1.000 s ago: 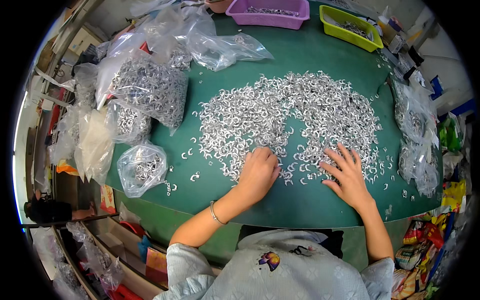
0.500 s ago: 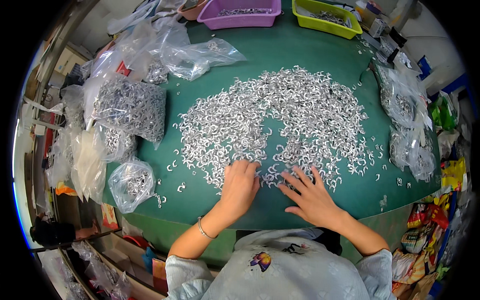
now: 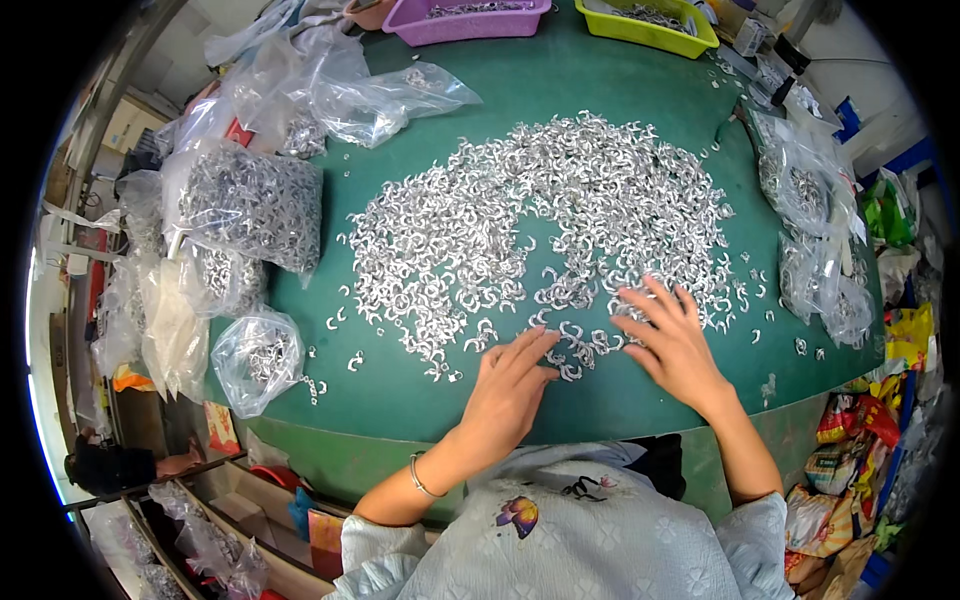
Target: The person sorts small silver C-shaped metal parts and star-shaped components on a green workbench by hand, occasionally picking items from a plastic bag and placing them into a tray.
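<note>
A wide heap of small silver U-shaped metal pieces (image 3: 450,240) is spread over the green table (image 3: 420,405). At its near edge my left hand (image 3: 508,392) reaches inward, fingers stretched and thumb apart, its tips beside a small loose cluster of pieces (image 3: 572,350). I see nothing gripped in it. On the other side of that cluster is my right hand (image 3: 675,345), fingers spread over the heap's near right edge. It too appears to hold nothing; what lies under its palm is hidden. A notch of bare green table separates the heap's two lobes.
Clear plastic bags (image 3: 250,200) packed with metal pieces crowd the left side, with a small open bag (image 3: 258,360) nearer. More filled bags (image 3: 800,190) line the right edge. A purple tray (image 3: 465,28) and a yellow-green tray (image 3: 650,35) stand at the back.
Both hands have moved rightward, my left also slightly nearer to me, its fingers now more stretched out. Some pieces at the near edge have shifted right, between the hands. The view has tilted slightly.
</note>
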The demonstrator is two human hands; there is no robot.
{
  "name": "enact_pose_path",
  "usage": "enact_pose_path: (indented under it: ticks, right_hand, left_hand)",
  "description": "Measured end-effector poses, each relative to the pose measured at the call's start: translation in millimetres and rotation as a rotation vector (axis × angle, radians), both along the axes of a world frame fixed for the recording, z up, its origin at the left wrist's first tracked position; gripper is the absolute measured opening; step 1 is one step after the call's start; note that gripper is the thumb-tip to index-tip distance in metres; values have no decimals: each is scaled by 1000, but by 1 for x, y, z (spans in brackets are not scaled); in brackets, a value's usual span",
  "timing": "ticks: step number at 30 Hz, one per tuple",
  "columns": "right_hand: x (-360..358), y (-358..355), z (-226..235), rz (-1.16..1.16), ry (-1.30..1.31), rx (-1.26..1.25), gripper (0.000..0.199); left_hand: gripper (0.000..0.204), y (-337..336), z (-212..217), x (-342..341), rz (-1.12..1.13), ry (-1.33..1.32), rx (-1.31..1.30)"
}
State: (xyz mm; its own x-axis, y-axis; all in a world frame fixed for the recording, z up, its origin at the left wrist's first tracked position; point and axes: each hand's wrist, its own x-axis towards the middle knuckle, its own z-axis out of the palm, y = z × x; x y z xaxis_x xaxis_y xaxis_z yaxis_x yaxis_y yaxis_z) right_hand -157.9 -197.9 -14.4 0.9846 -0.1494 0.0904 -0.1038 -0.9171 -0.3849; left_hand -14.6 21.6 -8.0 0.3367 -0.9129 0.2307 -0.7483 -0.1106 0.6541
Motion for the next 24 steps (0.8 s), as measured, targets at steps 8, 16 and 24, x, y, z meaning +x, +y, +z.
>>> enact_pose_path:
  ticks: [8,16,24]
  right_hand:
    - [16,43,3,-119,-278,84,23]
    - [16,27,9,-267,-406,330,13]
    - [-21,-97,36,-703,-494,383,9]
  left_hand:
    - [26,-2,-4,-14,136,33,-97]
    - [22,6,-3,-18,272,70,-135]
    - [21,7,2,-19,310,76,-116]
